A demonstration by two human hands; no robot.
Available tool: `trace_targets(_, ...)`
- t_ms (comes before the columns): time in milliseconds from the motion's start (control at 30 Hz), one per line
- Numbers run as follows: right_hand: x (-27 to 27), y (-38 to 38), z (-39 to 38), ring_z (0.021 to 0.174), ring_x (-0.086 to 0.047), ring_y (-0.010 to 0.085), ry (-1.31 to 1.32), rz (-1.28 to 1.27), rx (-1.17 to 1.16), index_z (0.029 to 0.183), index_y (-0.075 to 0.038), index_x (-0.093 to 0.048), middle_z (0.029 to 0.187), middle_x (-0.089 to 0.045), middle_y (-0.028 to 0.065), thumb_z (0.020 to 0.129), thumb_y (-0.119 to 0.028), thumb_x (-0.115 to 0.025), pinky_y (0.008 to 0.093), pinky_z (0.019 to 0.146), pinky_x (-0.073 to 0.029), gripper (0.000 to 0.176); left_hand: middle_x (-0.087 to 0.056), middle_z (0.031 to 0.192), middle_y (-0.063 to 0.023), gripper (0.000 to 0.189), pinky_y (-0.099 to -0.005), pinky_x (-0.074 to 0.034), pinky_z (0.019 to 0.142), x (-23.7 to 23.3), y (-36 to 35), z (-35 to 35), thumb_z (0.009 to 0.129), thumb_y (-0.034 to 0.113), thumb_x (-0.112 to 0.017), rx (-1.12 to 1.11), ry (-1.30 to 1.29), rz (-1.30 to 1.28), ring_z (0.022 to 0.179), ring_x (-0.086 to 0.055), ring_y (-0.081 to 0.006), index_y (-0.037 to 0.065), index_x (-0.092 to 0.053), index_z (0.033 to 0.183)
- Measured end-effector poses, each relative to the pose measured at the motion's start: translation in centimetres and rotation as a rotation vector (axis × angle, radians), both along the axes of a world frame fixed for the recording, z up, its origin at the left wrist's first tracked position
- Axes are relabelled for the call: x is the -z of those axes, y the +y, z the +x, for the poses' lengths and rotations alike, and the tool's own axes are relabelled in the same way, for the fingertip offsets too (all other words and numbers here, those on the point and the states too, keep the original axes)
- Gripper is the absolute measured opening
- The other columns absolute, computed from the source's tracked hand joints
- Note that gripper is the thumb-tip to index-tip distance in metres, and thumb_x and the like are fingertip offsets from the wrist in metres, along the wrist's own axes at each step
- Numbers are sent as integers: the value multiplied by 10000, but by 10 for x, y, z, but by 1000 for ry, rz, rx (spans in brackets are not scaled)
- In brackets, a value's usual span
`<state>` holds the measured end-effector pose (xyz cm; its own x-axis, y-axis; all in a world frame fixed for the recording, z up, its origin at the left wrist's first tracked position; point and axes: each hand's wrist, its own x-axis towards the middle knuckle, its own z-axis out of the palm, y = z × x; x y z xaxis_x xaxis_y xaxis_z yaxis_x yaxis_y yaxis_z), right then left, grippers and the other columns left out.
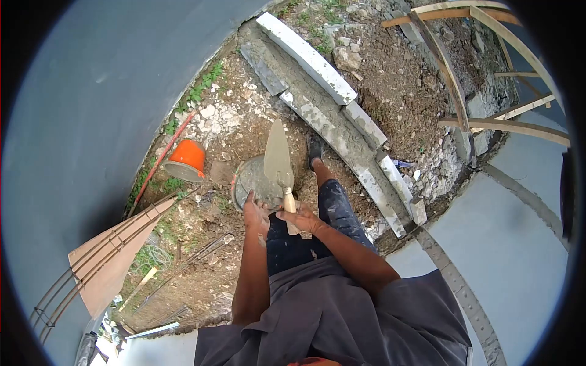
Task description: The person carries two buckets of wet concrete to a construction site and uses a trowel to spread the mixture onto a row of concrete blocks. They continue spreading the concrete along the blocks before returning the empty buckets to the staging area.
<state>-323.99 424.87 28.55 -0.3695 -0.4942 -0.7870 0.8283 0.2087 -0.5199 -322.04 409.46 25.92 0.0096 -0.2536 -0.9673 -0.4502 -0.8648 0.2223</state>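
My right hand [303,219] is wrapped round the wooden handle of a pointed trowel [278,155]. Its grey blade points away from me and partly covers a bucket [239,183] just beyond my knees. Grey mortar [251,178] shows inside the bucket. At the near rim, my left hand [256,213] has its fingers curled on the bucket's edge; part of that grip is hidden.
Ahead to the right runs a low curved channel of pale blocks [311,58] with mortar between them. An orange bucket [187,158] lies tilted at left, near a red pole [160,161]. Rebar [101,256] leans at lower left; a curved wooden frame [448,67] stands upper right.
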Motion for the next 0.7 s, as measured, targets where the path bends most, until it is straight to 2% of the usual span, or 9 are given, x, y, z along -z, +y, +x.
trace_targets(200,-86,-3,-22,764,-578,152,267,-4,24,878,-11,-582,804,-614,81,805,-180,-591,318,707,-470,185,-582,939,-105,514,-300,-442,714,-114,9,-35,869,445,-488,50,375,196,765,-534,-201,29,-466,1170)
trace_targets(267,-117,1,-49,665,-601,266,498,137,-96,850,6,-577,719,-605,159,718,-212,-633,380,636,-469,261,-581,1039,-137,611,-309,-440,778,-135,-15,-66,873,507,-450,480,383,269,893,-554,-229,13,-443,1233)
trace_targets(300,-136,4,-65,659,-604,312,461,192,-119,809,3,-575,687,-597,185,685,-232,-629,390,625,-467,272,-588,1036,-124,632,-335,-427,826,-130,-29,-75,867,553,-425,938,192,-149,947,-551,-233,34,-455,1225)
trace_targets(400,-176,20,-93,649,-600,290,394,163,-123,802,4,-577,684,-600,179,698,-231,-618,379,626,-466,261,-569,1106,-121,653,-385,-393,884,-86,-72,-86,858,574,-418,859,125,-311,1025,-523,-241,60,-430,1259)
trace_targets(467,-211,42,-112,598,-546,192,390,58,-93,815,-4,-559,639,-562,108,731,-197,-615,350,581,-443,218,-527,1187,-106,639,-409,-390,889,-26,-77,-85,853,569,-429,434,470,314,1046,-515,-234,88,-422,1275)
trace_targets(500,-226,56,-121,587,-521,153,390,-8,-76,816,-7,-550,622,-539,77,744,-181,-612,332,563,-431,198,-496,1217,-100,622,-390,-395,886,-9,-64,-96,856,552,-437,528,451,446,1043,-509,-233,98,-421,1282)
trace_targets(567,-263,84,-142,574,-487,84,418,-123,-15,818,-26,-539,611,-493,15,733,-91,-632,259,516,-400,141,-516,1164,-93,593,-350,-418,829,-39,-7,-131,876,532,-413,504,527,480,993,-517,-219,73,-453,1250)
trace_targets(633,-284,115,-155,509,-504,92,451,-187,37,873,-8,-559,653,-547,16,712,-66,-648,238,463,-394,193,-521,1153,-95,581,-348,-420,825,14,9,-145,880,521,-415,504,595,475,990,-520,-220,69,-459,1242)
trace_targets(700,-304,135,-164,620,-567,147,280,-163,123,889,29,-564,736,-598,58,672,-73,-654,262,560,-446,256,-532,1131,-97,556,-343,-422,815,64,43,-155,886,498,-419,540,718,441,984,-526,-221,59,-470,1225)
